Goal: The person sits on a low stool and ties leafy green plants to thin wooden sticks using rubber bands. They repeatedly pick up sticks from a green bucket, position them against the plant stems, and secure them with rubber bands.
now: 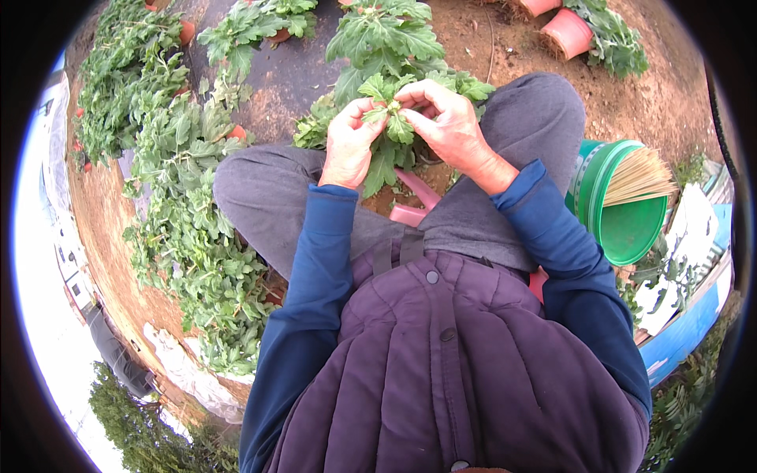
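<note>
Between my knees stands a leafy green chrysanthemum-like plant (378, 44) with lobed leaves. My left hand (349, 139) pinches a leaf near the plant's top from the left. From the right, my right hand (446, 127) has thumb and index finger closed at the small pale bud cluster (394, 107) on the shoot tip. The fingertips of both hands are close together around this tip. Leaves and my hands hide most of the stem, and the plant's pot cannot be seen.
A green bucket (633, 233) holding a bundle of thin wooden sticks (639, 177) stands beside my right knee. A pink plastic piece (408, 214) shows between my legs. Rows of potted plants (177, 171) run along the left. A tipped pink pot (568, 35) lies at upper right on bare soil.
</note>
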Demonstrator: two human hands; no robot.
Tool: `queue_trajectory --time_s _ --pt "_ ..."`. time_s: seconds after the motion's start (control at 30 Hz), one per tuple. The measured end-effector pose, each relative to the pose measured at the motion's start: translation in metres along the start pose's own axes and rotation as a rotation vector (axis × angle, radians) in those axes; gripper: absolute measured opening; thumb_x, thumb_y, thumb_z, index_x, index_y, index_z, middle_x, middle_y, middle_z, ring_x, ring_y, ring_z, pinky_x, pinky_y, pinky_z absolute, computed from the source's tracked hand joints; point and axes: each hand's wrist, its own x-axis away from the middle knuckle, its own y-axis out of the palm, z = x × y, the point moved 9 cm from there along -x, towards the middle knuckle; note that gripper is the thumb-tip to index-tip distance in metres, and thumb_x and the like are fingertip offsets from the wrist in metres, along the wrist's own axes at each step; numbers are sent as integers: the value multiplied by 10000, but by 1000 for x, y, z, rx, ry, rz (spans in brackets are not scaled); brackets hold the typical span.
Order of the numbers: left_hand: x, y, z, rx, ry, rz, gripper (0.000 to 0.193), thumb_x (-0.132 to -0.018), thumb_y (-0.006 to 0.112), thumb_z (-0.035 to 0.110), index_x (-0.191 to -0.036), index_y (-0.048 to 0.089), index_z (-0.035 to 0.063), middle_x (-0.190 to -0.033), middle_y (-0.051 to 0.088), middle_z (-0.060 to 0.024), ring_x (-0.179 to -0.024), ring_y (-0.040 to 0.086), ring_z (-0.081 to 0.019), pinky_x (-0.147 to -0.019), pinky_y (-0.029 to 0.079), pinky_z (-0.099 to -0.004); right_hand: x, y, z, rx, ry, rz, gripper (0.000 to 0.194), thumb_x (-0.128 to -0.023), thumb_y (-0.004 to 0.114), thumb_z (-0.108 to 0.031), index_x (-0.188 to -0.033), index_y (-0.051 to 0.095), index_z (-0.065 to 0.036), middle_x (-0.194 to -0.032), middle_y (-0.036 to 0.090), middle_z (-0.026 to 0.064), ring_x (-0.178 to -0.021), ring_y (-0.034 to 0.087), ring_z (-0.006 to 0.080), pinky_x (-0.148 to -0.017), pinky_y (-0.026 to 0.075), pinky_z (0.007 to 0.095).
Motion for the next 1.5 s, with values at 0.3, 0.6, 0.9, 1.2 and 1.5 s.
queue_trajectory --time_s 0.3,0.6,0.9,1.2,1.5 --pt "-2 2 -2 -3 -42 22 232 -881 642 8 -1109 603 13 -1041 625 -13 -937 576 -85 -851 456 -228 -1 0 10 125 86 -90 171 -836 701 -89 -983 644 -21 -916 687 65 -826 647 134 -719 521 285" --pt "-2 5 3 138 -17 -1 205 -914 639 46 -1113 597 22 -1045 636 -16 -958 581 -84 -871 450 -228 -1 -7 1 -23 -1 69 179 -853 717 -76 -1008 648 -18 -895 669 22 -780 605 69 -673 497 223" --pt "-4 3 -4 101 -30 -5 192 -923 637 41 -1111 600 25 -1061 653 -37 -941 597 -91 -863 468 -230 -2 -4 -4 90 -84 54 158 -804 743 -81 -930 670 -21 -867 652 74 -768 634 186 -681 507 295" --pt "-2 1 -3 66 -16 0 149 -908 626 27 -1055 599 23 -1017 649 -34 -945 602 -106 -876 471 -249 -3 -4 9 -2 7 0 138 -878 685 -81 -995 674 -8 -888 668 39 -810 615 126 -721 504 269" --pt "-1 7 0 21 -14 21 265 -870 646 4 -1127 583 8 -1104 629 -51 -979 600 -113 -900 471 -250 -3 -3 9 57 53 -27 151 -907 646 -155 -933 637 -6 -849 643 29 -739 577 91 -676 486 255"
